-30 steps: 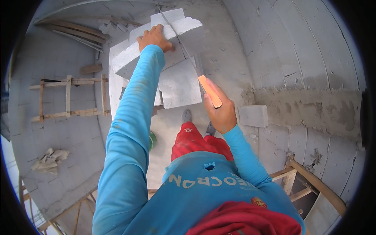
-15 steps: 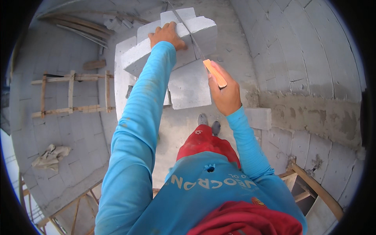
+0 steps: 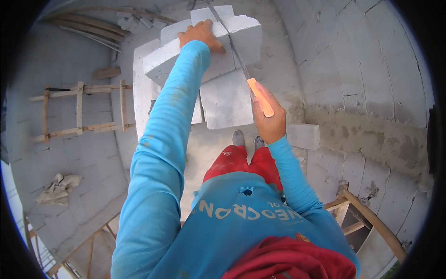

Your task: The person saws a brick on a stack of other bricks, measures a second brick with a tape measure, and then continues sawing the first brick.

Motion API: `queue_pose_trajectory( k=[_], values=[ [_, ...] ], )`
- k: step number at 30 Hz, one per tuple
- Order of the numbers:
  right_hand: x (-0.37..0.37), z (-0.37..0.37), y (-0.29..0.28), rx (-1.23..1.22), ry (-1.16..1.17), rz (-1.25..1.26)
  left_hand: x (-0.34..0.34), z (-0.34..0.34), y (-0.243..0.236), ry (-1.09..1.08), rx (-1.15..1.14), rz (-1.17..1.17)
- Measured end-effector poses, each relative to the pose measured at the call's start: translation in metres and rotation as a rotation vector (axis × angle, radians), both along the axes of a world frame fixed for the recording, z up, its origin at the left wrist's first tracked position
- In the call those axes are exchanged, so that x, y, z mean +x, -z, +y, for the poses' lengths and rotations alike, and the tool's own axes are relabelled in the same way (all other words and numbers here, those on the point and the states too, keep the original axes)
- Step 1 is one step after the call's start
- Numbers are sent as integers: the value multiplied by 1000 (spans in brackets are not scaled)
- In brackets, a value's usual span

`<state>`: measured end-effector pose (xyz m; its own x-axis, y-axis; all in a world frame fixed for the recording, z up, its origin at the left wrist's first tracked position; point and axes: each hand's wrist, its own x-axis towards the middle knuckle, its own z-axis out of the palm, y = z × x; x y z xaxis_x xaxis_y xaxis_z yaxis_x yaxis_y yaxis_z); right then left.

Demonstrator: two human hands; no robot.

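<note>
The pale block [image 3: 245, 42], lying across other blocks [image 3: 227, 100] at the far middle, could shift, or its right end could snap unevenly, if the left hand [image 3: 202, 36], clasping its top left of the saw [image 3: 237, 52], eased off or the blade twisted. It looks whitish grey and flat-sided, its right end slightly rough; nearer, rightward, the right hand [image 3: 272, 114] grips the saw's orange handle [image 3: 260, 96].
</note>
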<state>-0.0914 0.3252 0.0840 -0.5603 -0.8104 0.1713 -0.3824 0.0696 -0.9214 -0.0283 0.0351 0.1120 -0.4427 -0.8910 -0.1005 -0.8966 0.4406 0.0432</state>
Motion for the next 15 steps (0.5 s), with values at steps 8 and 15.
queue_pose_trajectory(
  k=[8,15],
  values=[
    [-8,49,-16,46,-86,-84,3,-27,-2,-43,88,-25],
    [-11,68,2,26,-119,-101,4,-26,-6,-56,69,-46]
  ],
)
